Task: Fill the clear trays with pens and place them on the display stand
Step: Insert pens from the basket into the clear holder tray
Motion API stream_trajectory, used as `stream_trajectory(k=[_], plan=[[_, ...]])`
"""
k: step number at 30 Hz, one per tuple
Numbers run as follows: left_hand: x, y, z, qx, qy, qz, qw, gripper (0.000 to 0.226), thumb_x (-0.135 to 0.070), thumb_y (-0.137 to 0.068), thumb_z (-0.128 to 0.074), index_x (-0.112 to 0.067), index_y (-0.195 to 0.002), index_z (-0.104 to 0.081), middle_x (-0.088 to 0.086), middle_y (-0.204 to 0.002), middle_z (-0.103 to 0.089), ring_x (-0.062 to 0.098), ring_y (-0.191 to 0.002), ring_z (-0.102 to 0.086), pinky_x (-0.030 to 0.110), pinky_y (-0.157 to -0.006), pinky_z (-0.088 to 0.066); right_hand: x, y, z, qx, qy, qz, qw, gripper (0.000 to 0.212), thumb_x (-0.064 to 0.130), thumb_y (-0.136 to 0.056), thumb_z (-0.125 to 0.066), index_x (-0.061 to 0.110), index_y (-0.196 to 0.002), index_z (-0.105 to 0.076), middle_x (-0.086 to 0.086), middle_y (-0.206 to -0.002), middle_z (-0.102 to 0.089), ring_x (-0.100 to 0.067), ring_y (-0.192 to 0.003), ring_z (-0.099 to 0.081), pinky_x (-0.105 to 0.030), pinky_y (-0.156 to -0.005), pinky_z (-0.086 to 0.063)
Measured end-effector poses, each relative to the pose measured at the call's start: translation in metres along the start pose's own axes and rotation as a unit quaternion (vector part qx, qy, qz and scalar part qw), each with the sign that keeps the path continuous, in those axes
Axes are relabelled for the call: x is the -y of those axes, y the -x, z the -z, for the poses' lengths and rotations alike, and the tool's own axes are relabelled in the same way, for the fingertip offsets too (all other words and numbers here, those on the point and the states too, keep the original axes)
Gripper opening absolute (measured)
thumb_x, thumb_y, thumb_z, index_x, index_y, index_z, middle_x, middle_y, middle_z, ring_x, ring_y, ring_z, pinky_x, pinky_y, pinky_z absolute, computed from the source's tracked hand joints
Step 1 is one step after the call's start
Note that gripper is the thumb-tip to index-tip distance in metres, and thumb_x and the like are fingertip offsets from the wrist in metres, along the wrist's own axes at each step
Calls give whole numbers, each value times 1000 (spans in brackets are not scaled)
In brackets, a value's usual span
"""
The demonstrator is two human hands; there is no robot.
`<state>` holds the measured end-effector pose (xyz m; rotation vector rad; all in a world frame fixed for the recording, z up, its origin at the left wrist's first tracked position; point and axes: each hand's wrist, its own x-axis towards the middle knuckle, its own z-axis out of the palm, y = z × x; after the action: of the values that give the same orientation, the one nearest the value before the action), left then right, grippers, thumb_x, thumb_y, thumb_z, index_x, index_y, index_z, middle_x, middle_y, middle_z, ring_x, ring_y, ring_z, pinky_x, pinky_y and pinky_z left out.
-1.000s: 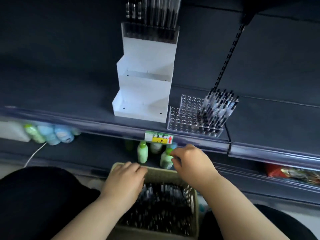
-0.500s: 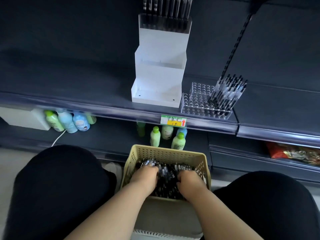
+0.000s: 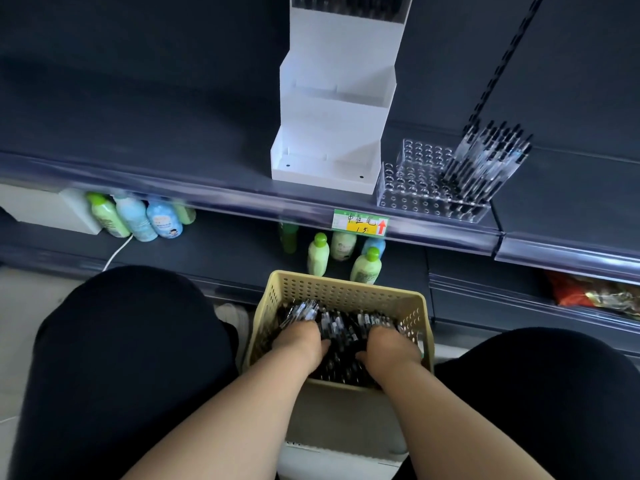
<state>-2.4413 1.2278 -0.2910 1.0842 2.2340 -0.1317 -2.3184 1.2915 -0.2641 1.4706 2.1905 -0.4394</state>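
We see a dark shelf (image 3: pixel 173 150) across the upper frame, with the white display stand (image 3: pixel 332 133) at top centre and the clear tray (image 3: pixel 412 181) touching its right side, half filled with standing pens (image 3: pixel 485 157). At lower centre our left hand (image 3: pixel 299 342) and right hand (image 3: pixel 389 344) dig into the loose pens (image 3: pixel 339 327) in the beige basket (image 3: pixel 332 289), fingers buried, so we cannot tell their grip. A second ago both hovered at its far rim.

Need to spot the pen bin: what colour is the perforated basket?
Pale yellow; basket shows best in head view.

Glossy clear-plastic tray (image 3: pixel 415 181); matt white stand (image 3: pixel 332 133); perforated beige plastic basket (image 3: pixel 332 289).
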Motion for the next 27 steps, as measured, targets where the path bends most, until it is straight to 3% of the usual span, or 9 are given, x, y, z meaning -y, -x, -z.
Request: stream_trajectory(k=[7,11,14,18,20,22,24,27], plan=[[-1,-9,3,39,55,37,997,44,-40,-92,-53,-4,-118,-56,11,-119,-59,26,-106,-59,26,-73,-42,2,-6,2,3,-57,-28,998,22,27,-89,-55,15,-107,-59,-5,-113,-62,-24,-103,-59,-30,-76,-45],[-2,-5,-3,50,53,39,997,56,-49,-94,-43,-3,-124,-52,14,-123,-58,27,-109,-58,29,-81,-45,-1,-9,2,34,-131,-41,990,17,30,-87,-56,14,-84,-57,-6,-96,-61,-25,-89,-60,-28,-71,-46],[-3,-2,-7,44,72,45,995,57,-51,-95,-41,-3,-123,-53,14,-126,-58,29,-114,-56,30,-87,-45,-4,-11,3,49,-195,-44,979,29,31,-87,-58,15,-65,-47,-3,-76,-54,-23,-75,-56,-25,-65,-43],[-2,0,0,55,165,83,981,50,-43,-94,-48,-3,-123,-53,13,-119,-61,27,-105,-60,28,-80,-47,-9,-12,5,98,-282,-29,954,23,27,-88,-57,11,-72,-54,-3,-67,-52,-15,-60,-49,-22,-51,-35],[-3,2,4,58,271,96,956,39,-36,-92,-51,-4,-113,-58,9,-96,-66,21,-77,-63,22,-56,-46,-10,-9,8,136,-349,-44,926,19,26,-88,-53,10,-78,-56,-3,-64,-52,-15,-54,-44,-21,-47,-32],[-3,5,7,58,397,104,910,22,-28,-91,-52,-9,-96,-60,3,-72,-63,14,-52,-56,16,-41,-33,-12,-5,12,170,-405,-69,896,19,22,-87,-50,12,-72,-54,0,-53,-48,-12,-46,-36,-18,-41,-26],[-1,11,11,75,478,113,868,12,-24,-91,-54,-12,-90,-57,-1,-63,-62,7,-41,-54,13,-42,-27,-12,-1,15,196,-455,-81,865,16,18,-86,-50,13,-70,-52,2,-46,-48,-10,-41,-33,-15,-38,-19],[-1,24,19,104,531,97,835,13,-22,-91,-57,-13,-101,-56,-1,-71,-66,3,-44,-59,13,-43,-28,-11,6,18,212,-512,-61,830,13,15,-86,-51,13,-73,-51,2,-52,-49,-9,-43,-35,-16,-38,-17]])
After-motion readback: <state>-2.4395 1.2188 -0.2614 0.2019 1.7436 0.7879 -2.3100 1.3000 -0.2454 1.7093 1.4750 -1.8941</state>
